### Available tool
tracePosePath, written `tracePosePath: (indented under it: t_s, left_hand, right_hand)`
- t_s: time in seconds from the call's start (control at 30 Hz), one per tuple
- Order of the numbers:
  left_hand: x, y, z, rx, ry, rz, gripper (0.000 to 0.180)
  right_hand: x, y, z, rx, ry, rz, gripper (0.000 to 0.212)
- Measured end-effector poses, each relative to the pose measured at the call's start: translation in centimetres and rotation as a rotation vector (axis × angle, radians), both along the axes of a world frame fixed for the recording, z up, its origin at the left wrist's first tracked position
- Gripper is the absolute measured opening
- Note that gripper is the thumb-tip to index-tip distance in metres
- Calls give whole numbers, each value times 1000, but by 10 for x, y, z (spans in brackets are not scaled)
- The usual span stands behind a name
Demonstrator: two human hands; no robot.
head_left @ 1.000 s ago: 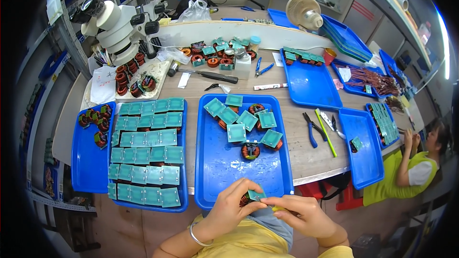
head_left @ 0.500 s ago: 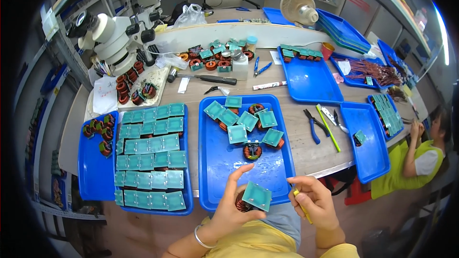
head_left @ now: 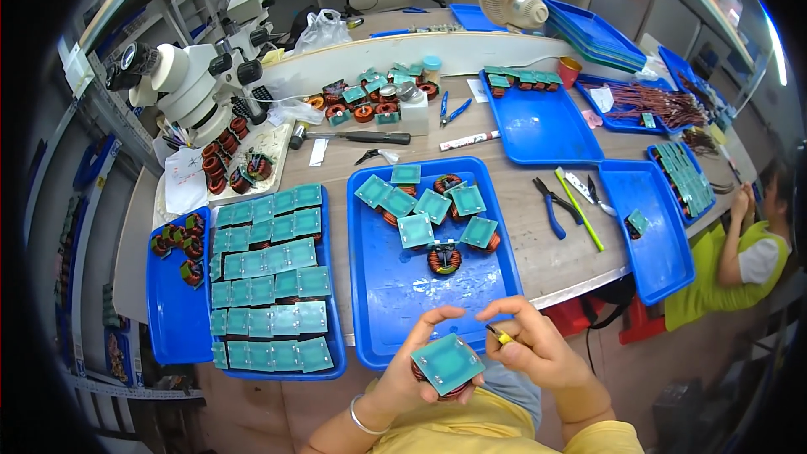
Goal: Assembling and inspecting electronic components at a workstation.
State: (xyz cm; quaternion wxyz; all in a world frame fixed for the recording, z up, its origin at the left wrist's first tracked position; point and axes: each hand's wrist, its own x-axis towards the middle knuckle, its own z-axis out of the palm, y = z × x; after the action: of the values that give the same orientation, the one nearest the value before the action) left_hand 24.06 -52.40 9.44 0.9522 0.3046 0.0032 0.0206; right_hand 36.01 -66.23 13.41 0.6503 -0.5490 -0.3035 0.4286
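My left hand (head_left: 395, 387) is closed around a copper-wound coil topped by a square green circuit board (head_left: 448, 363), held board side up over the near edge of the middle blue tray (head_left: 374, 307). The coil's windings show only below the board. Just to the right, my right hand (head_left: 548, 355) pinches a small yellow-handled tool (head_left: 503, 337) whose short dark tip points left, above the board and apart from it. Beyond both hands, in that tray, stands a coil (head_left: 444, 261) with its windings facing me, near several board-topped coils (head_left: 433, 206).
Left of the middle tray, rows of green boards (head_left: 273, 290) fill another tray. Blue pliers (head_left: 555, 212) and a green stick (head_left: 580, 210) lie to the right, near a blue tray (head_left: 651, 261). A microscope (head_left: 185, 84) stands far left; a co-worker (head_left: 731, 261) sits at right.
My right hand has come left, close to the board, and the yellow tool now points leftward. The board in my left hand has been turned and is more squarely in view.
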Motion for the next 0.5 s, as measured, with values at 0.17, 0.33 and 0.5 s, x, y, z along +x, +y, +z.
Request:
tracePosePath:
  t_s: [0.17, 0.33, 0.5]
  left_hand:
    - [-4, 3, -7, -111, -94, -120, 83]
    - [-5, -1, -14, -249, -90, -132, 76]
    - [-5, -1, -15, -383, -58, -114, 71]
  right_hand:
    - [10, -4, 10, -110, -437, 172, 29]
    - [7, -8, 12, -77, -519, 158, 20]
    - [8, -9, 11, 33, -601, 279, 21]
